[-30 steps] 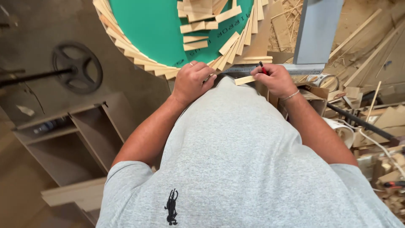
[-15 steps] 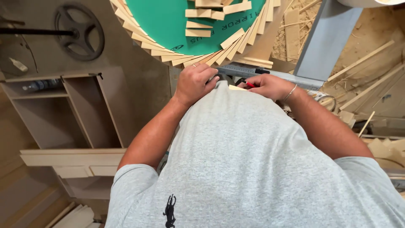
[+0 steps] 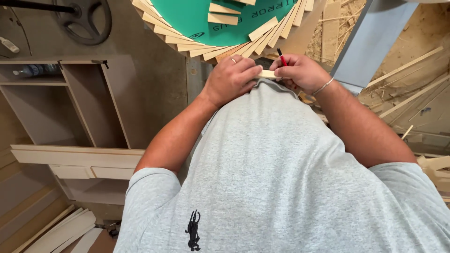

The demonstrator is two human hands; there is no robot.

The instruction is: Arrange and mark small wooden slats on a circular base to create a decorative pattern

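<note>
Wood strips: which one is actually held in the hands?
The short pale strip pinched between the left hand and the right hand, just above the grey shirt. The others lie fanned around the green disc's rim, untouched.

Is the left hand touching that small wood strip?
Touching. The head view shows the left hand pinching one end of the wood strip between its fingertips; the right hand, holding a red pencil, meets the other end.

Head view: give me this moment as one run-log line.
left hand: grips small wood strip | right hand: holds red pencil, tip near strip | ahead: green round board ringed with wood strips
</note>
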